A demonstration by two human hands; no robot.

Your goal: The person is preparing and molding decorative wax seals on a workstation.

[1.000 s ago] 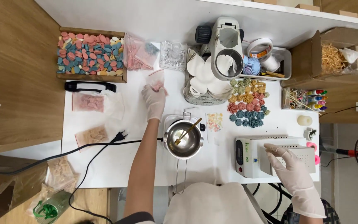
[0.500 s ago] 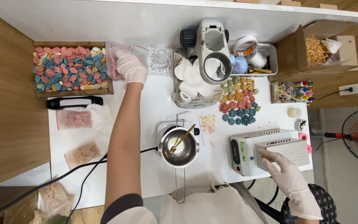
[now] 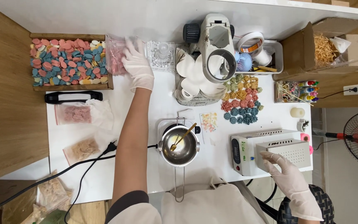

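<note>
Left hand point(image 3: 138, 66) is stretched to the far side of the counter point(image 3: 162, 103), its grip closed on a clear bag of pink pieces point(image 3: 116, 60) right beside the wooden tray of coloured wax shapes point(image 3: 65, 62). Right hand point(image 3: 289, 176) lies flat and released on the white box machine point(image 3: 270, 151), probably steadying it. Melting pot point(image 3: 180, 146) sits dead centre, easy reach.

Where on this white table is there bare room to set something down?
Bare patches: the wide strip of table behind the wooden tray, and the front edge between the black cable and the metal pot. Crowded: around the microscope, the flower pieces and the white machine under the right hand. The left hand covers a pink bag.
</note>
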